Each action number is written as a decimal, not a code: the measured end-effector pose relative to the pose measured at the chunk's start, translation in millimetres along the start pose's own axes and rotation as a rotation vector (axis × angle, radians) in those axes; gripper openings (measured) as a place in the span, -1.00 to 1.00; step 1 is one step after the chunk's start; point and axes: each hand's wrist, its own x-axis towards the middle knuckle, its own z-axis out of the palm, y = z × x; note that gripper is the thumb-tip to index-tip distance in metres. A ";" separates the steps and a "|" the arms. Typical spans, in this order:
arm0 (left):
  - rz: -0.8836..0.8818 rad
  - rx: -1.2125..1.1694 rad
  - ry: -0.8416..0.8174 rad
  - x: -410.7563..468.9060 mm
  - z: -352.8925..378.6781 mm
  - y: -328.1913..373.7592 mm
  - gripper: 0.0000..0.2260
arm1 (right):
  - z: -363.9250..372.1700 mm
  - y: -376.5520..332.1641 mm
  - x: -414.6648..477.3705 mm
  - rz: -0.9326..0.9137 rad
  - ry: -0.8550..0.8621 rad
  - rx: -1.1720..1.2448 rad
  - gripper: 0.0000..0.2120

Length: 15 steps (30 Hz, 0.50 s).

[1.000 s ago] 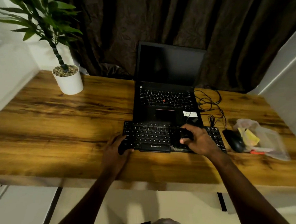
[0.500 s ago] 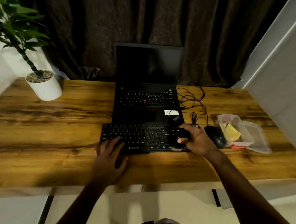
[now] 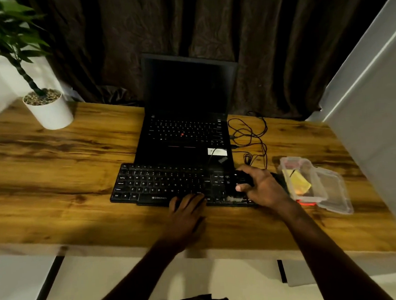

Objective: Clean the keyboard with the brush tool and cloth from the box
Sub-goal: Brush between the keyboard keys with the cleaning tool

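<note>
A black keyboard [image 3: 162, 183] lies on the wooden desk [image 3: 54, 172] in front of an open laptop [image 3: 185, 118]. My right hand [image 3: 262, 187] grips a dark brush tool [image 3: 239, 182] over the keyboard's right end, where pale bristles [image 3: 233, 197] touch the keys. My left hand [image 3: 187, 210] rests flat with straight fingers on the keyboard's front edge near the middle. A clear plastic box [image 3: 315, 182] with its lid open sits to the right, holding a yellow cloth [image 3: 297, 182].
A potted plant in a white pot [image 3: 49, 110] stands at the desk's back left. Black cables [image 3: 249, 135] coil right of the laptop. A dark mouse [image 3: 280, 179] is mostly hidden behind my right hand. A dark curtain hangs behind; a white wall is at right.
My left hand slid right along the keyboard's front edge from its left end to the middle. My right hand with the brush moved to the keyboard's right end. The camera view shifted.
</note>
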 end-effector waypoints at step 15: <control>0.000 -0.009 0.065 1.6 5.4 3.8 -0.58 | -1.8 6.5 7.0 -0.064 -0.039 -0.030 -0.54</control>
